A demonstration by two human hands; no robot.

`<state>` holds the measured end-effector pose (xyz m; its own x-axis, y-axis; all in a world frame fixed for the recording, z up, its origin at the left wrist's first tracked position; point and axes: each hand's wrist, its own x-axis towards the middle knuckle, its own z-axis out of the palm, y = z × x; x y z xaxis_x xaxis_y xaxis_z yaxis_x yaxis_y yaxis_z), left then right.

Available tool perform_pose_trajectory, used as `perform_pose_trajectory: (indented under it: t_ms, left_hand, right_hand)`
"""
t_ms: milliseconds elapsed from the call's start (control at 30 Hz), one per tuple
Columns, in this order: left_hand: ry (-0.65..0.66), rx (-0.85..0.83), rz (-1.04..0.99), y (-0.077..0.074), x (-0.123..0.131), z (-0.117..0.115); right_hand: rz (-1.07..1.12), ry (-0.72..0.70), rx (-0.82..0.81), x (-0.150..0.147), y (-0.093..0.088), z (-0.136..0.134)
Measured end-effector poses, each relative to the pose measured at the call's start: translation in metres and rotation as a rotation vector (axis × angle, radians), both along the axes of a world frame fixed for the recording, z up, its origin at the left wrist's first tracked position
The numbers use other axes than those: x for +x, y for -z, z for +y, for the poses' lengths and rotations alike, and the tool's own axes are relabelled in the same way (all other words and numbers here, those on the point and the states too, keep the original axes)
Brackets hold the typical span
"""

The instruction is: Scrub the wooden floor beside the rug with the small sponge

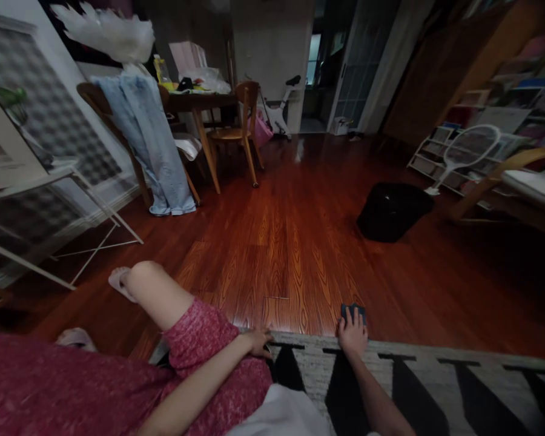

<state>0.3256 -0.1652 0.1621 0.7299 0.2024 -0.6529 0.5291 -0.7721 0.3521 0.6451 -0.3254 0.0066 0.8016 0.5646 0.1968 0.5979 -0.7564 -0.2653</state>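
My right hand reaches down to the edge of the rug, its fingers spread over a small dark bluish flat thing on the wooden floor. The thing looks like a folded cloth or a pad, partly covered by my fingers. My left hand rests beside my bent knee in dark pink patterned shorts, close to the rug's edge. Its fingers are stretched out, and I see nothing held in them. A thin pale line shows by its fingertips, too small to name.
A grey, black and white rug borders the reddish wooden floor. A black bin stands ahead right, near a white racket and an armchair. Jeans hang over a chair by the table. A white folding table is left.
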Motion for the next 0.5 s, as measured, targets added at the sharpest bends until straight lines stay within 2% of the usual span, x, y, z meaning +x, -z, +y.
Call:
perform_pose_trajectory:
  t_ms: [267,500]
  left_hand:
    - [-0.051,0.033,-0.04,0.006,-0.019,0.007]
    - [-0.003,0.026,-0.075,-0.001,-0.034,0.001]
  right_hand:
    - [-0.024,0.014,-0.04,0.0,-0.004,0.0]
    - [-0.024,0.032,-0.014,-0.002,0.005,0.0]
